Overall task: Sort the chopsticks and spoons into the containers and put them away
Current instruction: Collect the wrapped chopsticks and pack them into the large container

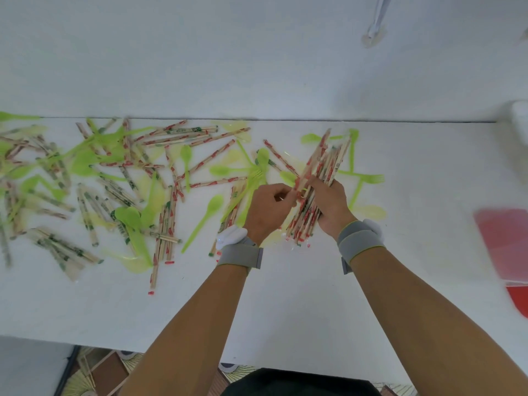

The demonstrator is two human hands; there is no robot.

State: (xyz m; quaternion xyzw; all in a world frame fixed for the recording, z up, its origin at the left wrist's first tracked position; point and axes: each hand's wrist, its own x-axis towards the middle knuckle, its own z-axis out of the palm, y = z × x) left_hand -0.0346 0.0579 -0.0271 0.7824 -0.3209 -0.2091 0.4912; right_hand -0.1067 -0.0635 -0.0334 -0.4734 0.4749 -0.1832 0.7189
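Clutching a thick bundle of wrapped chopsticks [317,190] — red-printed sleeves, tilted so the far ends fan up and to the right while the near ends splay just above the white table [285,295]. Right hand [331,207] wrapped around the bundle's middle from the right side, fingers closed on it. Left hand [268,207] just beside it, fingertips pinched at the bundle's left edge on what looks like one stick; hard to tell whether that stick is fully gripped. Grey wristbands [241,254] on both wrists, each with a white piece attached.

Scattered across the table's left and middle: loose wrapped chopsticks [168,224], some red-printed and some green-printed, mixed with green plastic spoons [205,217] and paler yellow ones, overlapping in places. Green fork [371,178] lying just right of the bundle, tines pointing right.

Red container [505,244] at the right edge, blurred, well apart from the hands. White object at the far right edge — too cropped to identify. Patterned floor visible below the table's near edge.
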